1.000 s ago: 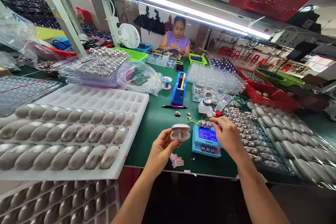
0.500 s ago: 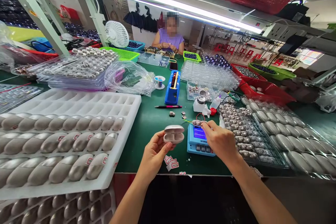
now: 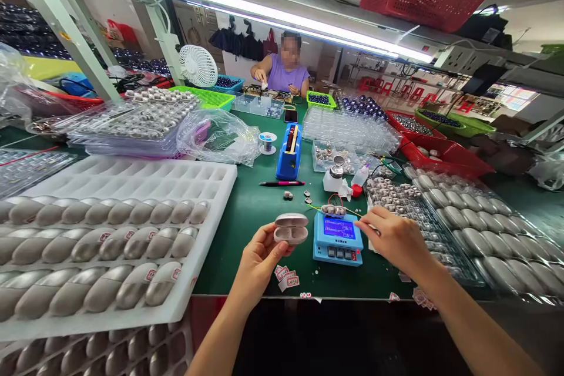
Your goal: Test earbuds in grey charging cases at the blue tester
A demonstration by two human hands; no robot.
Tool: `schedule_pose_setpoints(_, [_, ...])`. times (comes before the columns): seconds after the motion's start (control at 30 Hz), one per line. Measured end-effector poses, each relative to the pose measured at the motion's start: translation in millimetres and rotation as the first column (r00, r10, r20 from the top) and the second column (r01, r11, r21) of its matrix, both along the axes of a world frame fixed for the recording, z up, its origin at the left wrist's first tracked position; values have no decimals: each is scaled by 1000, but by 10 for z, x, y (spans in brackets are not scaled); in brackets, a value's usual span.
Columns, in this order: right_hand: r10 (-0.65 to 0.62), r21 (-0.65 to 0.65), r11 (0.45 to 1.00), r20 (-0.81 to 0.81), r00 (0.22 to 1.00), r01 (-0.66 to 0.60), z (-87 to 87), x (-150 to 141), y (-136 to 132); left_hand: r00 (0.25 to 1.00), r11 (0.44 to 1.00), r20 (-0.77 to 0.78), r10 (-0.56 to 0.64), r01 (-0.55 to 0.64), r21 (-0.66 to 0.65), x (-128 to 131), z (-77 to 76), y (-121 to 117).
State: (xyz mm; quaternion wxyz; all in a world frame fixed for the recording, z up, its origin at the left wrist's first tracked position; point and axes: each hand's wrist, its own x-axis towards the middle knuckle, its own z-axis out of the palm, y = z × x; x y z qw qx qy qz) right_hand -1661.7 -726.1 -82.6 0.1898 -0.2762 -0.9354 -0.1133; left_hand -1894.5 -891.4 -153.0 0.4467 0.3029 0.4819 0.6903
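Left hand [image 3: 259, 261]: fingers gripping a small open case [image 3: 291, 234], lid raised, above the green worktop [image 3: 255, 205]. Right hand [image 3: 392, 238]: fingers bunched near the right edge of the blue device [image 3: 338, 247], its screen lit; cannot tell if they grip the thin wire there. Earbuds [image 3: 333, 210] sit at the device's far edge. White tray [image 3: 207, 173] of closed cases at left.

Left hand [image 3: 263, 258] holding open earbud case [image 3: 291, 230], right hand [image 3: 392, 235] beside blue tester [image 3: 338, 239], white tray [image 3: 211, 194] of closed cases
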Motion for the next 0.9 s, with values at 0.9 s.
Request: schedule_pose_setpoints(0.9, [-163, 10, 987, 8, 987, 163, 80, -464, -43, 999, 998, 45, -16, 13, 60, 15, -4, 8])
